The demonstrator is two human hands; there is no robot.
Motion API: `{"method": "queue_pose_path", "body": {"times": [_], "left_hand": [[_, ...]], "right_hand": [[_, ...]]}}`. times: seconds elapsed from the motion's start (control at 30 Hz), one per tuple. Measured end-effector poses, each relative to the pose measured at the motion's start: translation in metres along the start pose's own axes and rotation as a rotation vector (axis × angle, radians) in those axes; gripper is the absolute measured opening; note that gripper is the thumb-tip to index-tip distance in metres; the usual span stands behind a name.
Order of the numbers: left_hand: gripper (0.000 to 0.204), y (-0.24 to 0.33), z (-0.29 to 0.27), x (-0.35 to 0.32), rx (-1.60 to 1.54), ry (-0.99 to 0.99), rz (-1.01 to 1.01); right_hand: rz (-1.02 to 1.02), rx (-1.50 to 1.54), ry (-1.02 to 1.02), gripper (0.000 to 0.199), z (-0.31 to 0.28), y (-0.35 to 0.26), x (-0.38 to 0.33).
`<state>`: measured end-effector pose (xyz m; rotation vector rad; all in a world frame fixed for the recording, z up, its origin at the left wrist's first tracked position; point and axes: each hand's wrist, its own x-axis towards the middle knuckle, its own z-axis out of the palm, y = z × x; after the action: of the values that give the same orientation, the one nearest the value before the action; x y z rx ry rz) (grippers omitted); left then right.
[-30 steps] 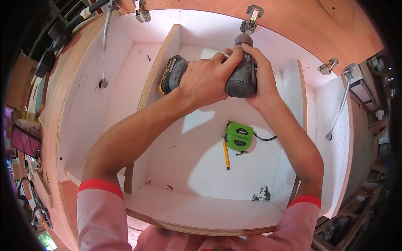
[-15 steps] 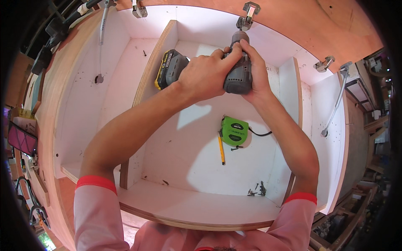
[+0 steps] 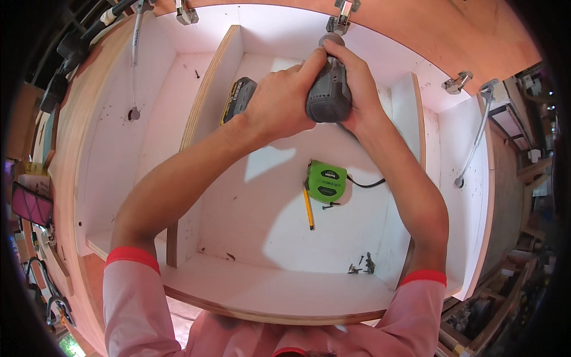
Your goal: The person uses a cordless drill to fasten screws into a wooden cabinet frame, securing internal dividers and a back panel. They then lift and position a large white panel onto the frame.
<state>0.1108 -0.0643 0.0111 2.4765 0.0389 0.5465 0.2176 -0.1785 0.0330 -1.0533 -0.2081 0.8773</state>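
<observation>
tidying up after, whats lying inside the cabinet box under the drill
On the white floor of the cabinet box lie a green tape measure, a yellow pencil and loose dark screws. Anything beneath the forearms is covered.

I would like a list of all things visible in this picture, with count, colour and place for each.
cordless drill: one, grey with black and yellow battery, at the cabinet's far wall, held in both hands
cabinet: one, white panels with plywood edges, lying open below
tape measure: one, green, on the back panel
pencil: one, yellow, left of the tape measure
screws: a small pile, dark, near right corner
hinges: at least three, metal, along the far edge
left hand: on the drill
right hand: on the drill
</observation>
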Motion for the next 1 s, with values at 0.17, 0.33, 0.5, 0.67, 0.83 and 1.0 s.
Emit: {"method": "queue_pose_path", "body": {"times": [0.17,0.33,0.5,0.67,0.83,1.0], "left_hand": [[0.083,0.000,-0.003,-0.002,0.012,0.030,0.020],[0.086,0.003,0.004,-0.001,0.029,0.048,-0.011],[0.086,0.004,0.003,-0.002,0.031,0.062,0.041],[0.093,0.014,-0.002,-0.022,-0.012,0.041,0.040],[0.096,0.019,-0.004,-0.024,-0.051,0.014,0.078],[0.097,0.016,0.005,-0.002,-0.014,-0.012,0.049]], "right_hand": [[-0.033,-0.020,-0.018,0.030,0.003,0.000,0.002],[-0.007,-0.062,-0.003,0.031,-0.002,-0.002,0.001],[-0.018,-0.035,-0.044,0.031,-0.003,-0.001,-0.002],[-0.020,-0.040,0.021,0.028,0.007,0.004,-0.027],[-0.042,0.025,0.085,0.028,0.009,0.005,-0.043],[-0.047,0.003,0.025,0.027,-0.004,-0.008,-0.025]]}}
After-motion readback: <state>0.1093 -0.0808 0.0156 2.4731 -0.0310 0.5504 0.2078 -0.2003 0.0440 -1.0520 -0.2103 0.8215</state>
